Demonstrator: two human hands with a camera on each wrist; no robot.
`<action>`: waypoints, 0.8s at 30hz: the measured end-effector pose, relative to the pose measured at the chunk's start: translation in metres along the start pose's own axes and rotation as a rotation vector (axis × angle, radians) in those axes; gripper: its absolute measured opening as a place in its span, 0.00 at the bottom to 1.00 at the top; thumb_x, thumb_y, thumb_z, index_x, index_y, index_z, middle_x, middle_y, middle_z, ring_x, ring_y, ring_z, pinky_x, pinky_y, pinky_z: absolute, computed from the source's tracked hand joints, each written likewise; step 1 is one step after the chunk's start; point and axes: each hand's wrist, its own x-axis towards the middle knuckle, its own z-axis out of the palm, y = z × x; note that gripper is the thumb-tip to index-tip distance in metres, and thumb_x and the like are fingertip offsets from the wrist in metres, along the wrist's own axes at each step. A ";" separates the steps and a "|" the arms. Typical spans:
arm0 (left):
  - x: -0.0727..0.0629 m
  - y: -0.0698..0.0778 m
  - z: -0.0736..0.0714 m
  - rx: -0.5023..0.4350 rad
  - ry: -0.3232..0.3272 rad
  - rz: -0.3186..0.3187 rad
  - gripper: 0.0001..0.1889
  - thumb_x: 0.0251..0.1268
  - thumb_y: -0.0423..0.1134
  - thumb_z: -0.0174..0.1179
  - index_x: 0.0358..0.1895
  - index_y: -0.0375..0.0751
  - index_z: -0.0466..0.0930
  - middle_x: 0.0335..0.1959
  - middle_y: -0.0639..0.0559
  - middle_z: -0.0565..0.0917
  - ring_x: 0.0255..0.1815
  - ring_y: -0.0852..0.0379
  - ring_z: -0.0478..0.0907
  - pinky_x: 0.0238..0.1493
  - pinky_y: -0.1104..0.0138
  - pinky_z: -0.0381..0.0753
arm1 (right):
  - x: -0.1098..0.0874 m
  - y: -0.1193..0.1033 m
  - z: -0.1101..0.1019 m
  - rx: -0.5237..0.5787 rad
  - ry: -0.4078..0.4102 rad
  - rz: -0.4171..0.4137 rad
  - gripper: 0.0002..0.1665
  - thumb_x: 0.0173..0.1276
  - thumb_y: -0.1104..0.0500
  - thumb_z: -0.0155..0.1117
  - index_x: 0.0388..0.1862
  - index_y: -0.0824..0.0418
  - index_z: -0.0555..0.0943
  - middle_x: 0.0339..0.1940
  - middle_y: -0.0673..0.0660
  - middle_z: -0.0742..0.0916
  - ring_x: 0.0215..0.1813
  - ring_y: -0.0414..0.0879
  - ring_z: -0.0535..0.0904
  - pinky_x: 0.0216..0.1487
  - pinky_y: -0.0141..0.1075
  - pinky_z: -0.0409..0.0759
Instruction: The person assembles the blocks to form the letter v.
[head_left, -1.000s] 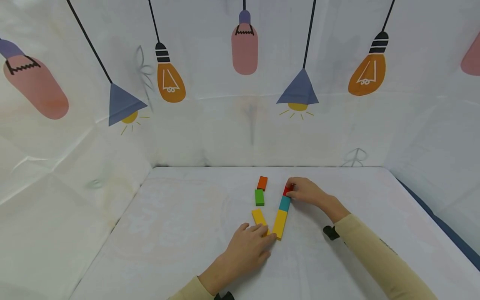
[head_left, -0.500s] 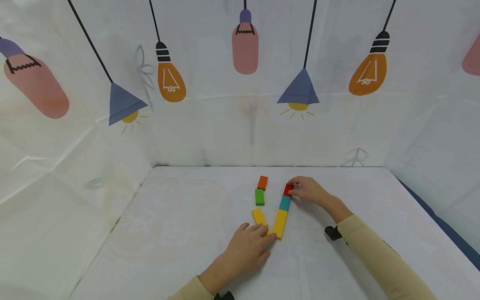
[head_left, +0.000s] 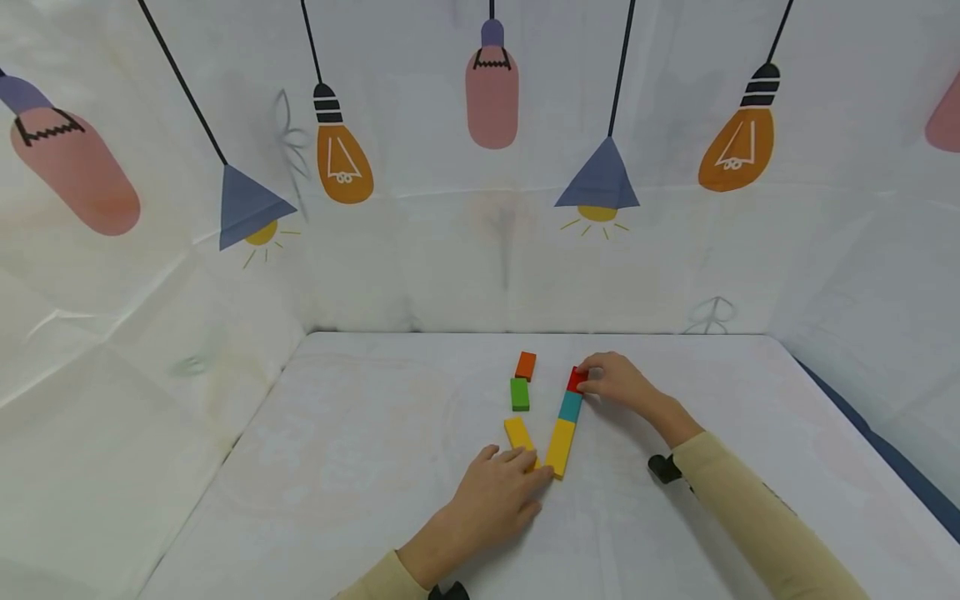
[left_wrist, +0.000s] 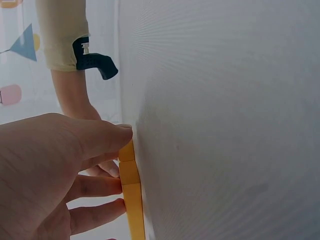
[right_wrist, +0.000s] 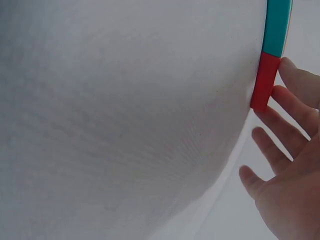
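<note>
Red block point(head_left: 573, 382) slants lengthwise away rightward, right hand point(head_left: 624, 389) pinching it, left hand point(head_left: 493, 496) spread.

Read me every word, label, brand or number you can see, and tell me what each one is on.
No words, labels, brands or numbers can be read.
Right sleeve: a dark mark, too small to make out.
Blocks: no lettering on the faces that show.
Backdrop: printed lamps and bulbs, no lettering.
</note>
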 end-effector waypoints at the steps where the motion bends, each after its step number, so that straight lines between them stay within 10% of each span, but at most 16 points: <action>1: 0.000 0.000 0.000 0.001 -0.002 -0.001 0.24 0.67 0.55 0.62 0.66 0.66 0.74 0.60 0.60 0.79 0.64 0.58 0.76 0.64 0.51 0.75 | 0.000 0.000 0.000 0.002 0.000 0.002 0.17 0.66 0.56 0.68 0.50 0.63 0.85 0.52 0.62 0.87 0.58 0.60 0.77 0.65 0.58 0.73; 24: 0.000 -0.001 0.000 0.006 0.014 0.017 0.23 0.67 0.56 0.61 0.65 0.66 0.75 0.57 0.60 0.79 0.62 0.57 0.76 0.62 0.54 0.77 | -0.002 -0.003 0.003 0.026 0.013 0.034 0.17 0.66 0.56 0.68 0.50 0.62 0.85 0.54 0.63 0.86 0.58 0.60 0.77 0.65 0.58 0.73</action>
